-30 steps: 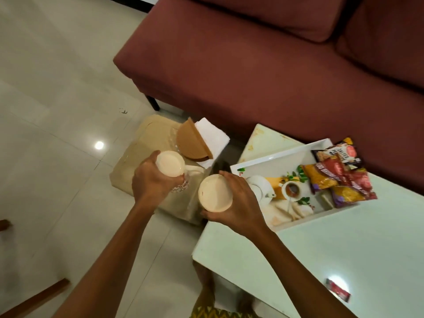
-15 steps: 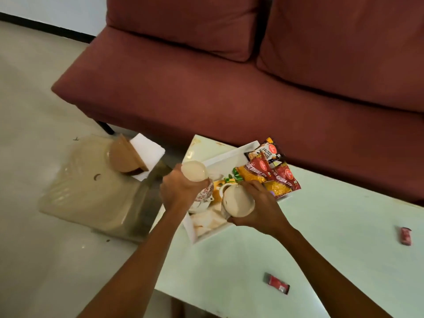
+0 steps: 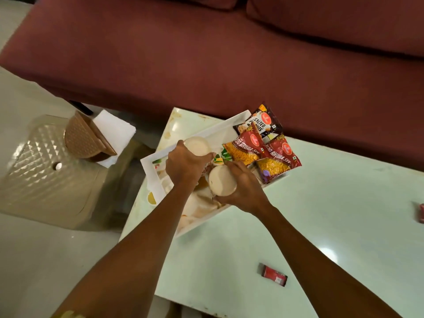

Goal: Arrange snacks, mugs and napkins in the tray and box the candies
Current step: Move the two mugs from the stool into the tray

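Note:
A white tray [image 3: 150, 173] with a printed floor sits on the pale green table [image 3: 321, 214]. Snack packets [image 3: 261, 148] lie at its far right end. My left hand [image 3: 185, 166] grips a cream mug [image 3: 197, 145] over the tray's middle. My right hand [image 3: 243, 187] grips a second cream mug [image 3: 221, 183] just right of it, low over the tray. Both mugs show their open mouths. Two red candies lie on the table, one near me [image 3: 274, 274] and one at the right edge [image 3: 421, 213]. White napkins [image 3: 112, 129] sit in a brown holder [image 3: 82, 138] on a stool.
A clear plastic stool [image 3: 46, 175] stands on the tiled floor left of the table. A maroon sofa [image 3: 229, 53] runs along the far side, close behind the tray.
Both hands carried the mugs rightward from beside the stool to over the tray and lowered them. The view has shifted right with them.

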